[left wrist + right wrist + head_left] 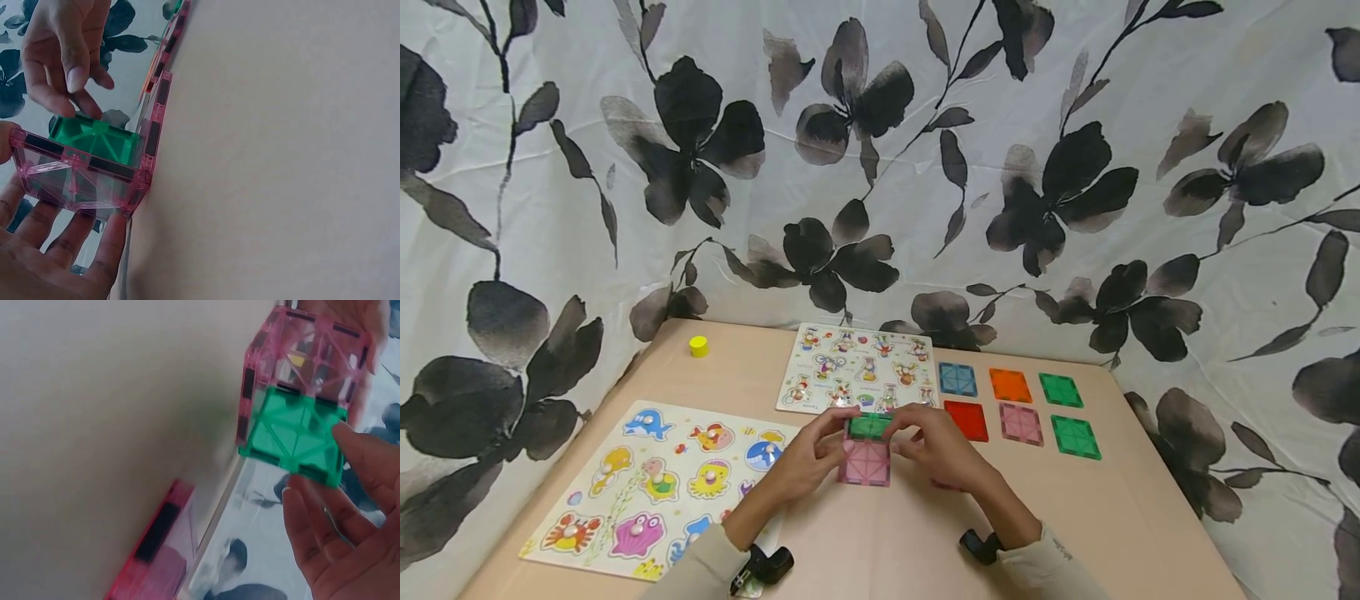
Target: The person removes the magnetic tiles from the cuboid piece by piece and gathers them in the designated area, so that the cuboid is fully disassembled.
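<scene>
Translucent pink magnetic tiles stand joined at an angle on the table, one upright and one flat. My left hand holds the upright one, its thumb on one edge and its fingers spread along the far side. A green magnetic tile meets the pink ones along their edges. My right hand pinches the free edge of this green tile between thumb and fingers. Another pink tile lies on the table below the right hand, mostly hidden in the head view.
Loose tiles lie at the back right: blue, orange, red, pink and green. A sea-animal peg puzzle board lies left, another picture board behind. A yellow cylinder stands far left.
</scene>
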Demonstrator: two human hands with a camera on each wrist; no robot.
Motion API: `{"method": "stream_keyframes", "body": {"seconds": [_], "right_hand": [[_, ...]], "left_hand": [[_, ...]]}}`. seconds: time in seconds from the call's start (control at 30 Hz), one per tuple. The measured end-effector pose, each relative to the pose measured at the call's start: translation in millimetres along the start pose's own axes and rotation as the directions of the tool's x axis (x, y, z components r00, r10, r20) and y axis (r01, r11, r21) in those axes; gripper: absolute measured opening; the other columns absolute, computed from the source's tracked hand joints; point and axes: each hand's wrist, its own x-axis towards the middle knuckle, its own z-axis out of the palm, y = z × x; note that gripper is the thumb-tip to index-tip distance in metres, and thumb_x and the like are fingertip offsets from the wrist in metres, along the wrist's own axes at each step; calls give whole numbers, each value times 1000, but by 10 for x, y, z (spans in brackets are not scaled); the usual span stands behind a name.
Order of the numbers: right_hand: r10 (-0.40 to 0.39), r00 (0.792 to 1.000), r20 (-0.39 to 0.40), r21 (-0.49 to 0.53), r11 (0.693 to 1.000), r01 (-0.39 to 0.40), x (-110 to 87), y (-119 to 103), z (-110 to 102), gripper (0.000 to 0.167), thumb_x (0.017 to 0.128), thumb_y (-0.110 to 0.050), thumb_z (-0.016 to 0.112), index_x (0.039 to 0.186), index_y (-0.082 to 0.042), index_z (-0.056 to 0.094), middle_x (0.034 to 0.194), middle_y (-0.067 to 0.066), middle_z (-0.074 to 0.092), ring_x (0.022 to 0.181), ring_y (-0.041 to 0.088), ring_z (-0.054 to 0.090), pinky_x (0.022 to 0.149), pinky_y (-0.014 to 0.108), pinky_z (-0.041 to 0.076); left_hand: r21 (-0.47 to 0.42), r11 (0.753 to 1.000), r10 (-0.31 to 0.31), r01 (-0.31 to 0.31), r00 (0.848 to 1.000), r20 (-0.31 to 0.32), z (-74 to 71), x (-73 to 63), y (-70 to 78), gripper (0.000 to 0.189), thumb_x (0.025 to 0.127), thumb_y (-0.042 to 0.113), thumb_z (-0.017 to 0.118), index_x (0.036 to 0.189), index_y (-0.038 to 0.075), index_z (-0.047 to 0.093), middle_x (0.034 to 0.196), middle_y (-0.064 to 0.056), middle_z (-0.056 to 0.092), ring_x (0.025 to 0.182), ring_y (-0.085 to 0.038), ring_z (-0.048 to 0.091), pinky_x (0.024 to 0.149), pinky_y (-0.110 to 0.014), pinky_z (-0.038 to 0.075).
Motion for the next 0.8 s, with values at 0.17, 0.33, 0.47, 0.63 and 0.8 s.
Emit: {"method": "stream_keyframes", "body": {"seconds": [0.17,0.33,0.47,0.63,0.8], "right_hand": [[10,1000,2,11,1000,-10,119,3,52,18,98,-11,76,113,-18,80,125,-1,74,115,24,67,93,39,64],[78,997,-15,86,993,-77,182,63,49,21,99,-9,75,118,-17,79,123,2,74,109,22,68,91,34,64],[98,994,-51,117,989,-92,197,113,35,20,99,-9,74,117,-17,80,121,4,76,104,21,70,89,33,65],[126,977,-172,115,988,-107,190,124,-23,21,97,-7,77,112,-22,82,113,-3,77,99,17,68,86,28,62],[157,952,-263,104,985,-134,113,148,-186,16,97,-9,78,105,-22,82,105,-5,76,94,15,67,84,23,59]], "left_hand": [[-3,1000,-10,10,1000,-3,3,-3,5,46,109,10,58,153,5,46,165,-22,41,155,-47,39,109,-31,55],[4,1000,-22,22,1000,-3,4,-14,26,46,109,8,58,153,4,46,168,-21,38,155,-48,39,107,-34,57],[9,1000,-14,14,1000,-2,16,-9,33,47,109,8,57,154,3,45,169,-22,37,153,-49,41,111,-42,56],[21,1000,-5,5,1000,-8,27,5,32,49,106,1,56,154,2,45,166,-24,40,152,-50,42,116,-54,51],[40,999,-16,17,1000,-23,24,7,25,51,104,0,58,153,5,48,166,-23,40,154,-49,39,117,-60,48]]}}
